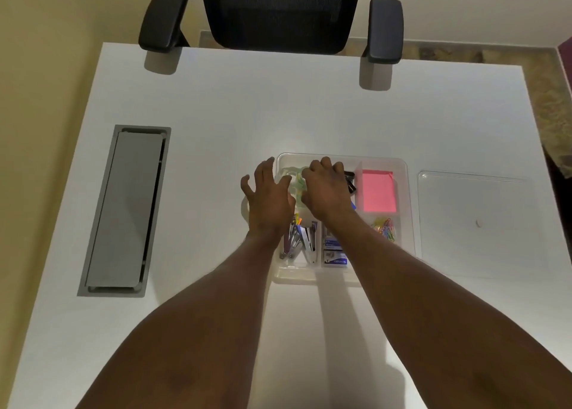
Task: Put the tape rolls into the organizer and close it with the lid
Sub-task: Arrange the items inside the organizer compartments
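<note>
The clear plastic organizer (402, 164) sits on the white desk, right of centre. Clear, greenish tape rolls (296, 183) lie in its far-left compartment, partly hidden by my hands. My left hand (268, 196) hovers over the organizer's left edge with its fingers spread and nothing in it. My right hand (328, 188) lies palm down over the same compartment, its fingers and thumb curled onto a tape roll. The clear lid (476, 222) lies flat on the desk, just right of the organizer.
Other compartments hold a pink sticky-note pad (378, 191), coloured paper clips (387, 227), staplers (305, 241), staple boxes (334, 252) and black binder clips (349, 181). A grey cable hatch (123, 210) is set into the desk at left. A black office chair (278, 12) stands beyond the far edge.
</note>
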